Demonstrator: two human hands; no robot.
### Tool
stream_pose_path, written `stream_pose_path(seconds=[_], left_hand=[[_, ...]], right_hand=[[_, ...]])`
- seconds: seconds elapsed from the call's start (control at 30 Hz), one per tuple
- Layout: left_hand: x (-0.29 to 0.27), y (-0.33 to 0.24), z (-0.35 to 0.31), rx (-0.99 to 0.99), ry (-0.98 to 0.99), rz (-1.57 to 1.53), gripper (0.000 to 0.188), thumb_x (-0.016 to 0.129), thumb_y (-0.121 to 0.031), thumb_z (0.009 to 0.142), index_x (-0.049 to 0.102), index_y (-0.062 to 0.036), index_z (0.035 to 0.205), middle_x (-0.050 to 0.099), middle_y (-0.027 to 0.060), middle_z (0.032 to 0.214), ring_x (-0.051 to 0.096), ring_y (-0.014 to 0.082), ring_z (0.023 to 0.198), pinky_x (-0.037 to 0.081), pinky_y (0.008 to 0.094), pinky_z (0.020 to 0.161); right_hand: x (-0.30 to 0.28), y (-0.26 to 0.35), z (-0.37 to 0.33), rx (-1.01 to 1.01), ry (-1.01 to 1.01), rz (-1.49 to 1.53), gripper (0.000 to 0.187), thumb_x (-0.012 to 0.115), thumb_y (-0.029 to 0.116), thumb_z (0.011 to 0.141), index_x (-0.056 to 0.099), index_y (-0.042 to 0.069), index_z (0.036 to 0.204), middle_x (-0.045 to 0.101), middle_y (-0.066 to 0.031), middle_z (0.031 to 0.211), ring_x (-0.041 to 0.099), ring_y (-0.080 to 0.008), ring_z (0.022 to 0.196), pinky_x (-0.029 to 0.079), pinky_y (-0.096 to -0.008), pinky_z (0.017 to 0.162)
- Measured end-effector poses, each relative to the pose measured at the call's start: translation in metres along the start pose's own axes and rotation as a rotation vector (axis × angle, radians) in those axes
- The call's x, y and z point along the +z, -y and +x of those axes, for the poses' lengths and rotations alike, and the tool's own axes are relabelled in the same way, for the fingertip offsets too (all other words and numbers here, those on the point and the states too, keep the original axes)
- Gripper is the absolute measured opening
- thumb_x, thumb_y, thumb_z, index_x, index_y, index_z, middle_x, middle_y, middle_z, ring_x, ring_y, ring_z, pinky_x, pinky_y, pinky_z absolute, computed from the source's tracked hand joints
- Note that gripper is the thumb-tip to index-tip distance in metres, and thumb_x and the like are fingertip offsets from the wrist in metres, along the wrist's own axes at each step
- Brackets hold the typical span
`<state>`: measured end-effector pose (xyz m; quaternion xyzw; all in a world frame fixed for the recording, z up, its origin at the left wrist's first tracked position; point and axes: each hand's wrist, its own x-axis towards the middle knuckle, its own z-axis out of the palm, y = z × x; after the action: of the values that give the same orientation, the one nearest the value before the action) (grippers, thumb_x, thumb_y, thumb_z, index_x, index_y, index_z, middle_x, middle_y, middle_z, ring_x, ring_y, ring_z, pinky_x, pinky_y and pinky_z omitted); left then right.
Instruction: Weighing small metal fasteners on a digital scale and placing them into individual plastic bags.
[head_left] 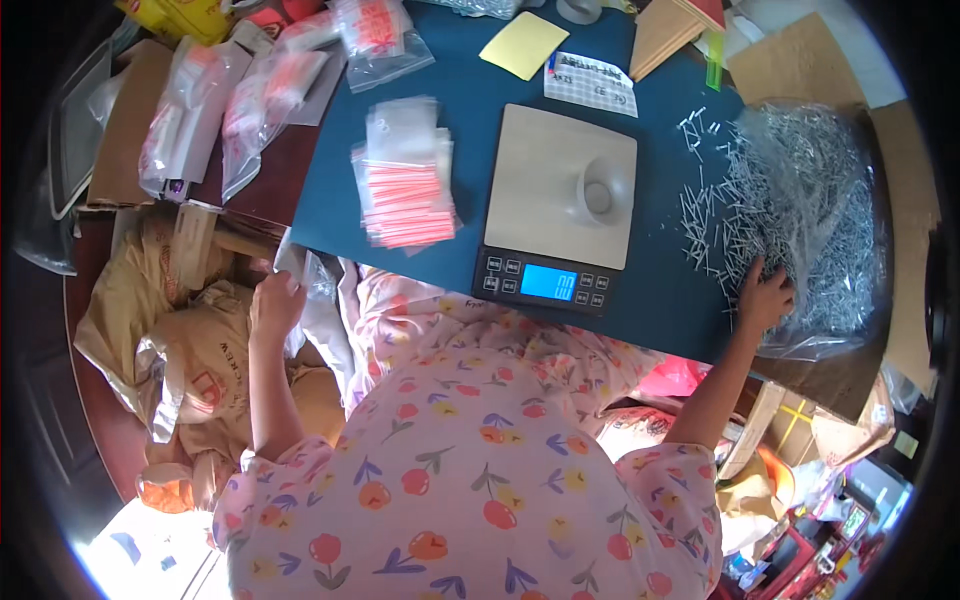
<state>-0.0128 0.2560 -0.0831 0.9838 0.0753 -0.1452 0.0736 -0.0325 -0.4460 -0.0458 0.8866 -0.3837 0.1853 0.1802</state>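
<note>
My right hand (767, 299) reaches into the near edge of a heap of small silver screws (738, 215), its fingers apart and their tips among them. Many screws lie inside a clear plastic bag (815, 190); others have spilled onto the dark mat. At the left, my left hand (277, 302) is closed beside the table edge, next to crumpled clear plastic (320, 285); what its fingers hold is hidden. Between the hands, a digital scale (562, 240) with a lit blue display bears a small whitish round cup (603, 192).
A stack of clear zip bags with red-striped tops (405, 190) lies left of the scale. Beyond are a yellow paper (524, 46), a written slip (590, 84) and packs of bags (375, 35). Brown sacks (205, 350) stand below left; a cardboard box (908, 180) surrounds the screws' right side.
</note>
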Motion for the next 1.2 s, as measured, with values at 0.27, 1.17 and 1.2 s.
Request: stream_pose_path(seconds=[0.27,1.17,1.2], left_hand=[[-0.023,-0.027,-0.006,0.0,0.057,-0.1,0.027,0.062,-0.029,0.08,0.063,-0.002,0.084,0.064,0.0212,0.084,0.062,0.0393,0.084,0.049,0.0473,0.072],[-0.059,-0.153,-0.036,0.662,0.515,-0.556,0.012,0.065,-0.009,0.083,0.063,0.0016,0.087,0.066,0.0115,0.075,0.062,0.019,0.066,0.046,0.0292,0.06],[-0.062,-0.157,-0.036,0.656,0.531,-0.55,0.011,0.064,-0.009,0.083,0.063,0.0016,0.087,0.066,0.0115,0.075,0.062,0.0189,0.066,0.046,0.0292,0.06]], right_hand=[[-0.006,-0.001,-0.006,0.051,0.053,0.052,0.059,0.049,0.061,0.084,0.053,0.016,0.123,0.046,-0.0217,0.125,0.044,-0.0446,0.111,0.043,-0.0586,0.084],[-0.026,0.032,-0.02,0.03,0.003,0.181,0.049,0.065,0.049,0.074,0.061,0.014,0.108,0.052,-0.0157,0.122,0.048,-0.042,0.11,0.044,-0.0537,0.083],[-0.031,0.039,-0.024,0.036,0.003,0.175,0.049,0.065,0.049,0.074,0.061,0.014,0.108,0.052,-0.0157,0.122,0.048,-0.042,0.11,0.044,-0.0537,0.083]])
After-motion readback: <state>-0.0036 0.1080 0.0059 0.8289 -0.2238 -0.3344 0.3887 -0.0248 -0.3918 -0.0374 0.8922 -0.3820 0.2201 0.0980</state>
